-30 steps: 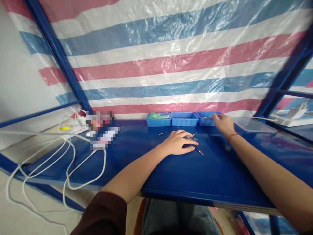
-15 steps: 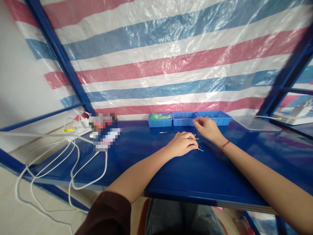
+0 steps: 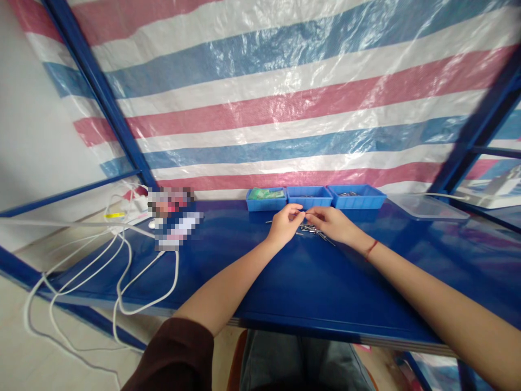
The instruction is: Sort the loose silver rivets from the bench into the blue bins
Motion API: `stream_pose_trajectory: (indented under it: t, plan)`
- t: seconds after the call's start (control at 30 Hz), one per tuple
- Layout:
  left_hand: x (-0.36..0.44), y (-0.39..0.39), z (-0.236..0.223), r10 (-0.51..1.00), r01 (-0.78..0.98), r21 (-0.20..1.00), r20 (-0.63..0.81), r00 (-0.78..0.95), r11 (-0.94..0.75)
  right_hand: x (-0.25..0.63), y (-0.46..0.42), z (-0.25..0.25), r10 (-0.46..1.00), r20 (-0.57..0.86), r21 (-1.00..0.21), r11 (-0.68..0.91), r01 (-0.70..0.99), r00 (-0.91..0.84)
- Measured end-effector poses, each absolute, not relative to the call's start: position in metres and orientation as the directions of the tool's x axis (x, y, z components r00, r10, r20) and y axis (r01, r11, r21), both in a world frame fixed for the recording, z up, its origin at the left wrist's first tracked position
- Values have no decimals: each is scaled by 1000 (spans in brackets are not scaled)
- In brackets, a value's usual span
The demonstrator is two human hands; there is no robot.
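My left hand (image 3: 286, 221) and my right hand (image 3: 330, 222) meet fingertip to fingertip just above the blue table. Thumb and index finger are pinched together on each hand; whatever they hold is too small and hidden to make out. Right below the fingers lies a loose pile of thin silver metal pins (image 3: 312, 229), which look like blind rivets. Some of the pile is covered by my right hand. One more pin (image 3: 268, 221) lies apart, just left of my left hand.
Three blue bins stand along the back: the left bin (image 3: 266, 205) holds green packets, the middle bin (image 3: 309, 202) and right bin (image 3: 360, 202) small metal parts. A clear plastic lid (image 3: 427, 207) lies to the right. White cables (image 3: 122, 260) hang over the table's left side.
My right hand has come from the right bin leftward to my left hand. My left hand has lifted off the pile and pinched its fingers, uncovering the pins.
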State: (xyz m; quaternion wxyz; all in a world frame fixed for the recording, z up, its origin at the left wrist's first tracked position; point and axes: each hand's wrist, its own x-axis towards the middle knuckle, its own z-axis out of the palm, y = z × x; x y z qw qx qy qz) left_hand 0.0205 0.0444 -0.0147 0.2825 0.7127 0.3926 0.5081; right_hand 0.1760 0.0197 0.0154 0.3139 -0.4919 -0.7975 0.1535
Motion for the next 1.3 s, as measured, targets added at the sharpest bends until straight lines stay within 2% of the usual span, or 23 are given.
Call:
stream_pose_trajectory:
  t: [0.17,0.63,0.8,1.13,1.3]
  plan:
    - [22,46,-16,852,153,839,506,137,-523,175,21,12,864,377,-572,500,650,-333]
    - [20,44,-11,811,168,794,560,169,-584,174,21,12,850,392,-645,526,554,-351]
    - [21,42,-9,816,167,799,558,155,-578,179,27,7,865,393,-629,500,595,-312]
    - [21,47,-13,823,229,790,552,135,-568,184,25,20,834,547,-625,467,626,-75]
    - [21,46,-13,832,259,790,525,181,-555,184,23,24,803,591,-597,497,630,-73]
